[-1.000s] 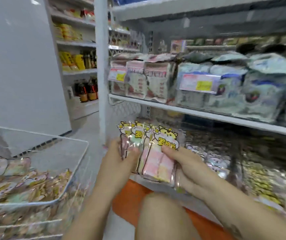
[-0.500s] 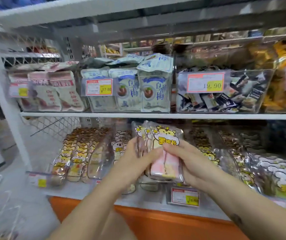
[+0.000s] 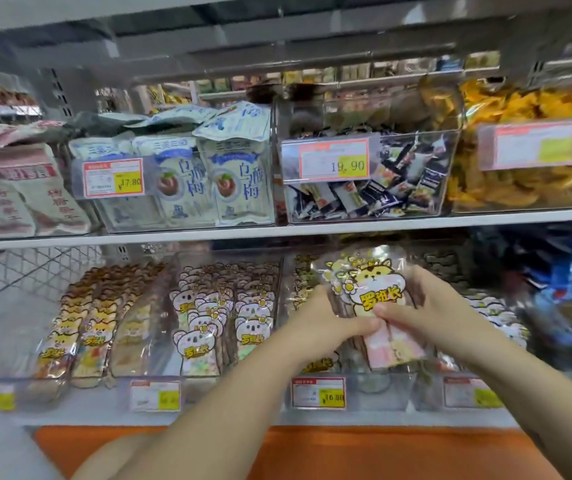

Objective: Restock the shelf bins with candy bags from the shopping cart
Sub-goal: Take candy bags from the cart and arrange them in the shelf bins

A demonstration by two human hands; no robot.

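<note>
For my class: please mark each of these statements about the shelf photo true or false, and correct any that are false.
1. The left hand and right hand both grip the candy bags in front of the lower shelf. True.
2. The price tag on the upper bin of dark wrapped sweets reads 19.90. True.
3. The bin just left of the hands is empty. False: it is packed with koala-faced bags.
4. The base under the lower shelf is blue. False: it is orange.
</note>
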